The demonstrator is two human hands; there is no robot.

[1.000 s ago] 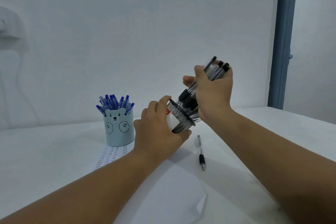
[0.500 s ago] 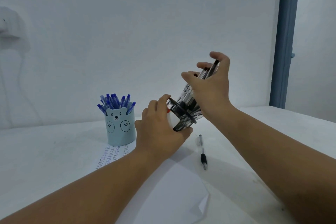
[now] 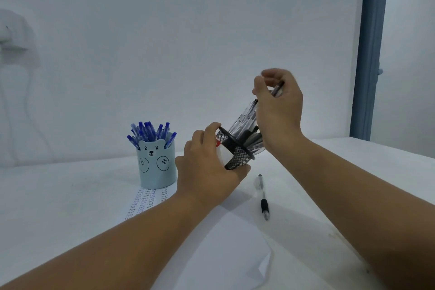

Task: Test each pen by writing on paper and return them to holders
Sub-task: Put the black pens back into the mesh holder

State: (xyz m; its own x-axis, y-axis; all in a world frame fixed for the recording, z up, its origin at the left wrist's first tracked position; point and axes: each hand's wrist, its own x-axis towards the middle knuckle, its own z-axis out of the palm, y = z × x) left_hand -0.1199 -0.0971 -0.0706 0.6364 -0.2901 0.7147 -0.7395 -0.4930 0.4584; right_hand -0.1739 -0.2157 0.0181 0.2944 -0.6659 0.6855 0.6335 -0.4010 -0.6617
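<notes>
A pale, plain wall point(image 3: 188, 30) backs a white table point(image 3: 58, 207), with a blue-grey door frame point(image 3: 372, 49) at the right edge and a white fixture point(image 3: 11, 33) on the wall at far left.

In the head view, a sheet of paper point(image 3: 230, 249) lies on the table in front of the person. Its far part point(image 3: 146, 202) carries columns of small handwriting, the word "test" repeated over and over.

Standing upright on the far end of that sheet is a light blue bear-faced cup point(image 3: 156, 167), with a drawn face and two round paws on its front. It is packed with blue pens point(image 3: 150, 133), clicker ends up, fanning outward.

The left hand point(image 3: 209, 172) grips a black mesh holder point(image 3: 235, 152) from its left side, fingers curled round the wall. The holder is tilted, its mouth pointing up and to the right. It has a white label with a red spot on the side; no words can be read there. Inside it is a bundle of clear pens with black grips point(image 3: 247, 125), their long axes leaning up to the right along the tilt.

The right hand point(image 3: 280, 110) is above the holder's mouth, its fingertips point(image 3: 259, 85) pinched on the top end of one dark pen point(image 3: 277, 88); that part is blurred.

One loose black-grip pen point(image 3: 263, 196) lies flat on the table just right of the holder, long axis running away from the person, tip toward them.
</notes>
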